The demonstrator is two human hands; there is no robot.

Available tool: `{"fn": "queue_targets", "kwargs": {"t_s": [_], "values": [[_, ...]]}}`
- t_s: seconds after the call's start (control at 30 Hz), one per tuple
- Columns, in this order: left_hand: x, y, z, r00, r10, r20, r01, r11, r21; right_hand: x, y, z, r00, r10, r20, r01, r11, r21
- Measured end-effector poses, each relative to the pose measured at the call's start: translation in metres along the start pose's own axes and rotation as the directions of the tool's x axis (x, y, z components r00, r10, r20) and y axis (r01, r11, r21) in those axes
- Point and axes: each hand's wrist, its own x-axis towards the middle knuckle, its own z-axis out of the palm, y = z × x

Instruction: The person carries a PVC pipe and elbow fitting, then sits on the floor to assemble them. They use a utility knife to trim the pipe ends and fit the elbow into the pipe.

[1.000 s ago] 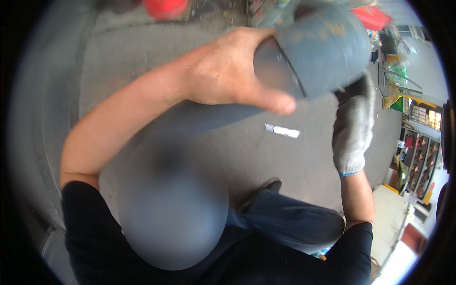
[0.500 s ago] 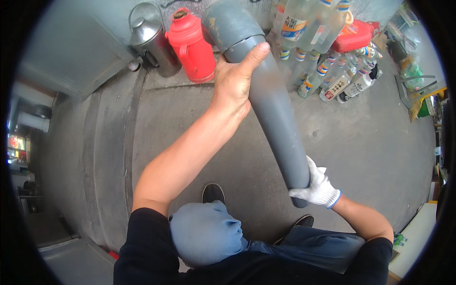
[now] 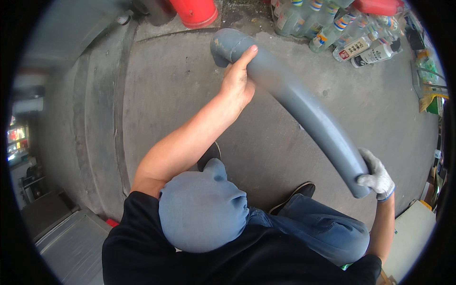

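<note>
Both grips (image 3: 237, 81) (image 3: 378, 178) clasp the grey pipe (image 3: 311, 114) (its near end now farther right).

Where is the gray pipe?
In the head view, the gray pipe slants from upper centre to lower right, with the bare left hand near its elbow fitting and the gloved right hand at its other end.

Long grey pipe (image 3: 309, 110) w/ scuffed elbow (image 3: 229, 42), diag., far L to near R
</note>
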Motion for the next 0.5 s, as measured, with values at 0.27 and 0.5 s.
{"fn": "queue_targets", "kwargs": {"t_s": [0.27,0.5], "values": [[-0.005,-0.002,-0.032,0.987,-0.078,-0.142,0.068,0.995,-0.074,-0.014,-0.012,-0.003,0.967,-0.126,-0.221,0.15,0.984,0.099],[-0.002,-0.003,-0.046,0.976,-0.088,-0.201,0.07,0.993,-0.091,-0.021,-0.078,0.017,0.619,-0.591,-0.518,0.331,0.794,-0.51]]}}
